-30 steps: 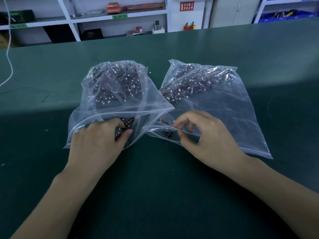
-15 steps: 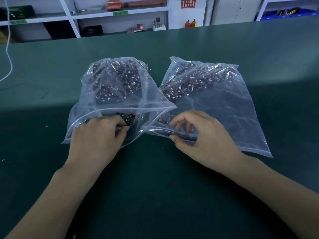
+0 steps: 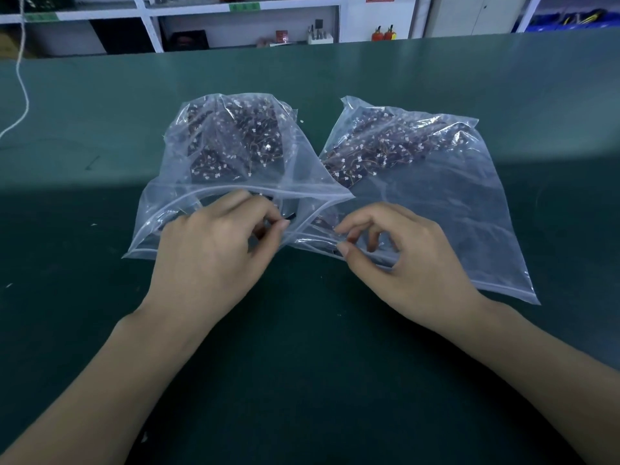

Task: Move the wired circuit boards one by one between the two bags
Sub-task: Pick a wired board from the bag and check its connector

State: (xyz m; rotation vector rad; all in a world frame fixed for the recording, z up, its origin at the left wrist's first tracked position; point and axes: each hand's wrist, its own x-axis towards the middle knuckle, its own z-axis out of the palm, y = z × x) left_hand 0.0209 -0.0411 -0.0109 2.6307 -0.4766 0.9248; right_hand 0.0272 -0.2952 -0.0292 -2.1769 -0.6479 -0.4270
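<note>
A green table (image 3: 335, 380) runs back to white shelves (image 3: 147, 25) along the far wall, and a white cord (image 3: 23, 88) trails over its left edge. Two clear bags lie side by side in the middle, mouths toward the person, near corners overlapping. The right bag (image 3: 469, 213) lies flatter, with its boards (image 3: 385, 149) heaped in the far end. The left bag (image 3: 302, 176) puffs upward, with its own boards (image 3: 235, 142) piled at the back.

The left hand (image 3: 208, 256) sits at the mouth of the left bag, fingers curled, thumb and forefinger pressed together on something small and dark; whether that is a board or only the plastic rim cannot be told. The right hand (image 3: 409, 260) pinches the lower lip of the right bag between thumb and forefinger, the other fingers arched above the opening. The two hands are close together but apart.
</note>
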